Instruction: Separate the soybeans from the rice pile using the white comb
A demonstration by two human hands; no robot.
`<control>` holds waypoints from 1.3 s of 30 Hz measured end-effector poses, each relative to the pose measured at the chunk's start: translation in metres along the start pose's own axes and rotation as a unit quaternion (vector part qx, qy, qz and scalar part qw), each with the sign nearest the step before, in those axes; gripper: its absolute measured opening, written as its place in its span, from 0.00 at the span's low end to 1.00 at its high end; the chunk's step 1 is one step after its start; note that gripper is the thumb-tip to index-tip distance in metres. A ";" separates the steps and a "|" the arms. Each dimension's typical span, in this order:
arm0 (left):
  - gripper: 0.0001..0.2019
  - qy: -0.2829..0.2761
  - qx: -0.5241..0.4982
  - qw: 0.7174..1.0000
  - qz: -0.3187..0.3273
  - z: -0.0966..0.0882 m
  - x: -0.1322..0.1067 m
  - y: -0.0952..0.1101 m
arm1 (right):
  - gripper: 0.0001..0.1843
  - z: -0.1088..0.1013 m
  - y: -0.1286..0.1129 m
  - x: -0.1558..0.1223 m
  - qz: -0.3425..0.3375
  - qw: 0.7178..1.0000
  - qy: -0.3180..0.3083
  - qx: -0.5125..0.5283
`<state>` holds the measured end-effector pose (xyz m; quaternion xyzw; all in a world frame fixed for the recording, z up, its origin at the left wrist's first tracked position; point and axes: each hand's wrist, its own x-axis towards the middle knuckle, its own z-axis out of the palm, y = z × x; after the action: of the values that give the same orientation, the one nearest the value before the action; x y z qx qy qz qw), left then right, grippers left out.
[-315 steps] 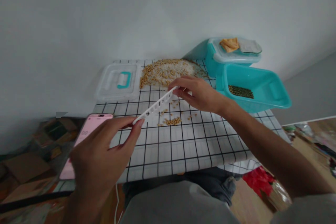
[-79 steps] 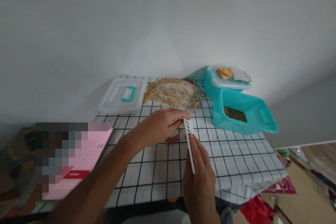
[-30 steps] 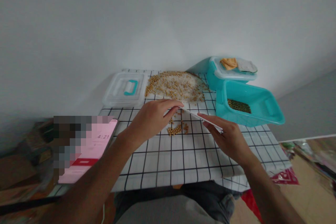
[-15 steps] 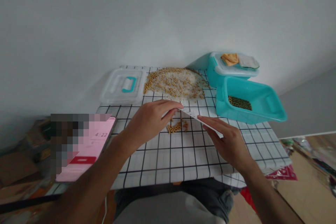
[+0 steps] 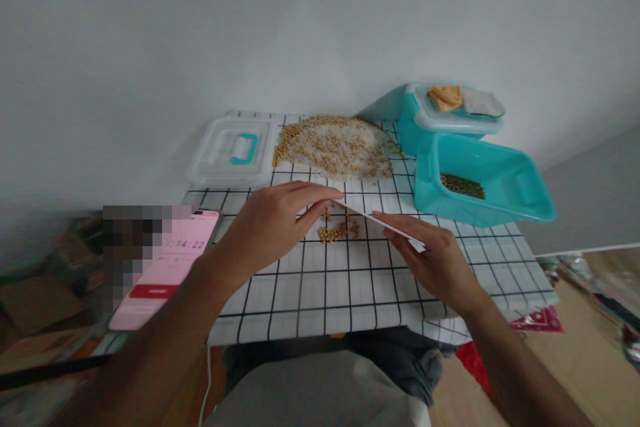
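Note:
Between my hands is a thin, flat white card, seen nearly edge-on and slanting down to the right. My left hand pinches its upper left end between thumb and fingers. The lower right end is gripped by my right hand, thumb underneath and fingers on top. Just below the card, a small cluster of yellow soybeans lies on the checked tablecloth. Farther back spreads a wide pile of white grains mixed with soybeans. The card's underside is hidden.
An open teal bin with green beans in it stands at right. Behind it a lidded teal box carries folded cloths. A clear lid lies back left. A phone is by my left forearm.
The whole scene has shifted slightly upward as my head moved. Both hands still hold the card, which looks a little more edge-on. The soybeans have not visibly moved on the cloth.

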<state>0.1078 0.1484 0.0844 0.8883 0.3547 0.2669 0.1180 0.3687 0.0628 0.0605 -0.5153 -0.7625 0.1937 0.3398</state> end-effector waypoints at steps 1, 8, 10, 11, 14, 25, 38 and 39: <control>0.12 0.004 0.004 1.000 -0.002 0.000 0.001 -0.001 | 0.21 -0.002 0.002 0.004 -0.004 1.000 -0.007 -0.002; 0.12 0.022 0.008 0.999 -0.023 0.000 0.004 -0.008 | 0.21 -0.009 0.007 0.027 -0.024 0.999 -0.028 -0.003; 0.12 0.023 0.012 0.999 -0.028 -0.001 0.003 -0.009 | 0.20 -0.007 0.008 0.029 -0.026 0.999 -0.032 0.002; 0.12 0.020 0.013 0.999 -0.030 -0.002 0.002 -0.009 | 0.20 -0.006 0.009 0.030 -0.027 0.999 -0.034 0.005; 0.12 0.016 0.011 0.999 -0.030 -0.005 -0.002 -0.008 | 0.19 -0.005 0.014 0.032 -0.030 0.999 -0.040 0.019; 0.12 0.017 0.006 0.999 -0.030 -0.010 -0.028 -0.001 | 0.20 -0.015 0.018 0.050 -0.022 0.989 -0.137 0.058; 0.14 0.035 -0.016 0.999 -0.006 0.003 -0.053 0.014 | 0.25 -0.017 0.025 0.044 -0.009 0.977 -0.174 0.126; 0.14 0.032 -0.017 0.999 -0.003 0.004 -0.054 0.015 | 0.26 -0.017 0.025 0.042 -0.010 0.977 -0.172 0.129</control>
<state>0.0854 0.0998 0.0661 0.8758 0.3568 0.3012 0.1223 0.3874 0.1105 0.0692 -0.4182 -0.7834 0.3728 0.2690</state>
